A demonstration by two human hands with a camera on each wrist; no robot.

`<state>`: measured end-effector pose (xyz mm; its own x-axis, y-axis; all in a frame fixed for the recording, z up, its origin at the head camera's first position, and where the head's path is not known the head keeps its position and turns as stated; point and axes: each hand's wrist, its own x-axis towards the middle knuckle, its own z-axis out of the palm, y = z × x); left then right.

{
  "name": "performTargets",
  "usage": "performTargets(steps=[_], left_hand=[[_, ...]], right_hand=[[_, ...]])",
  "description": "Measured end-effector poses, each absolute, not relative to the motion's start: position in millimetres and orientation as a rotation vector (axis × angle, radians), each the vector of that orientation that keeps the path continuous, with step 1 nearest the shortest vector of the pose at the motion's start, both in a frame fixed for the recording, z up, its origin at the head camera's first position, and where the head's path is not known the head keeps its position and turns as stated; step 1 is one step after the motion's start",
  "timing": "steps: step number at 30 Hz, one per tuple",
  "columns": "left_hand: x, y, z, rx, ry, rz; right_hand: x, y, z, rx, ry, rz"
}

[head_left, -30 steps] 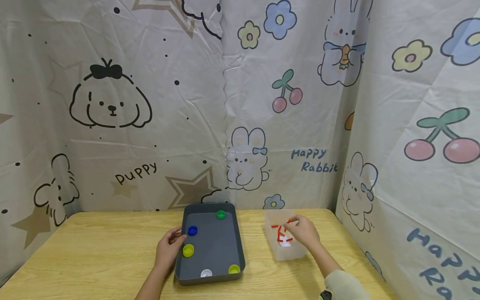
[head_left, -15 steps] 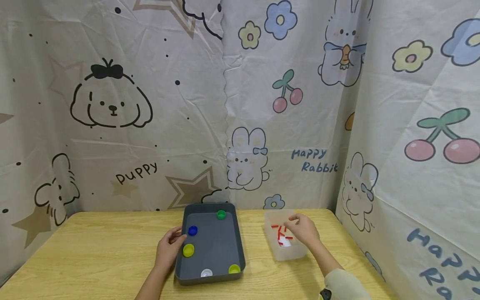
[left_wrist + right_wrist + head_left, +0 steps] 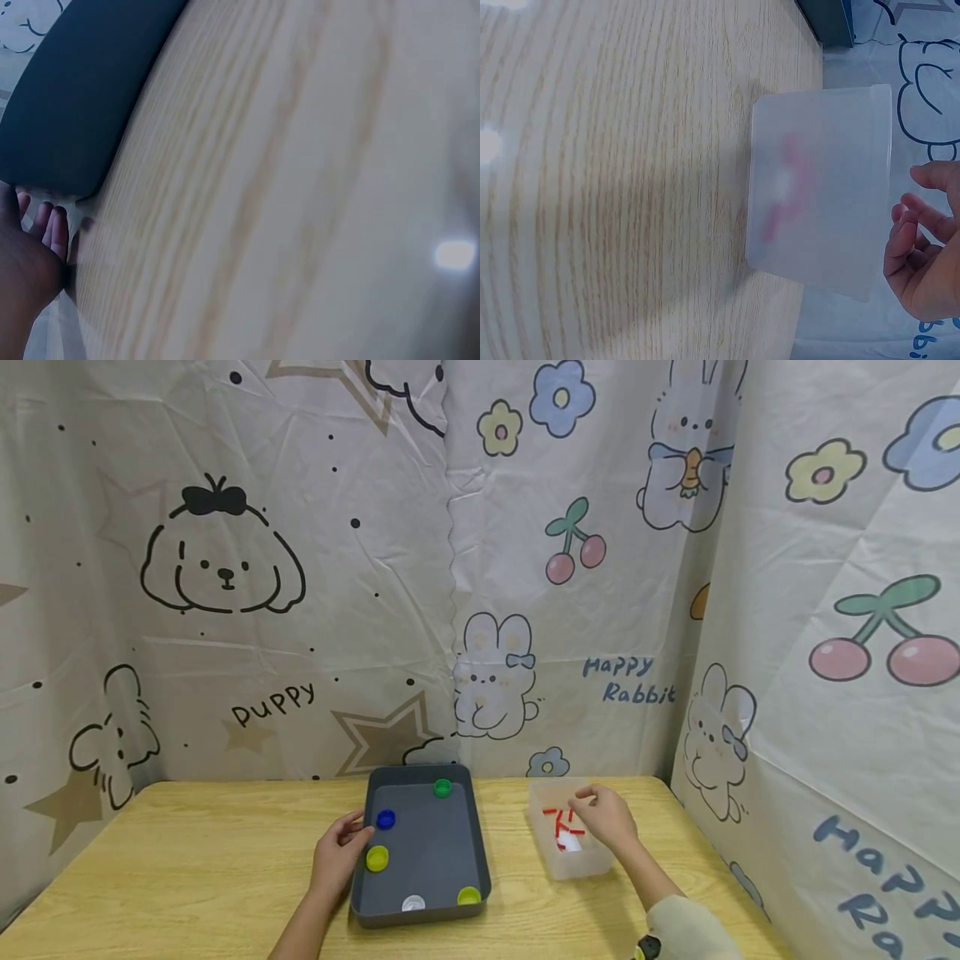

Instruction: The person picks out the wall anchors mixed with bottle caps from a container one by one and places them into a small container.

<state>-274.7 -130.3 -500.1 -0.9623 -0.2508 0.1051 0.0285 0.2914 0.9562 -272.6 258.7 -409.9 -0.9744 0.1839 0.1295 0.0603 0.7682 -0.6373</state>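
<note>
My left hand [image 3: 337, 856] touches the left wall of a dark grey tray [image 3: 435, 917], its thumb and fingertips right at the rim. In the left wrist view, its relaxed fingers [image 3: 52, 227] lie beside the tray's end. Inside the tray are a green cap [image 3: 442, 788], a blue cap [image 3: 386, 820], a clear cap [image 3: 413, 903] and yellow caps [image 3: 377, 859]. Above the translucent box [image 3: 577, 866] hovers my right hand [image 3: 606, 817]. Nothing shows between its thumb and fingers in the right wrist view. Several short red sticks [image 3: 577, 832] lie in the box.
The wood-grain table [image 3: 225, 860] carries both containers, with a gap of bare wood between them. A printed cloth [image 3: 375, 568] hangs along the back and another cloth panel [image 3: 840, 735] at the right. Among the red sticks lies a white patch [image 3: 572, 843].
A red stick near my right fingertips a second ago has left them, and the sticks in the box lie differently. My left hand and the tray stay put.
</note>
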Motion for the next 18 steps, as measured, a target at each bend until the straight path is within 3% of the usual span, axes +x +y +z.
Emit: performTargets(steps=[18], left_hand=[[-275.6,-142.2,-486.9,0.21,-2.204,-1.943]], right_hand=[[-274.6,242.1,-409.2,-0.113,-2.717,0.993]])
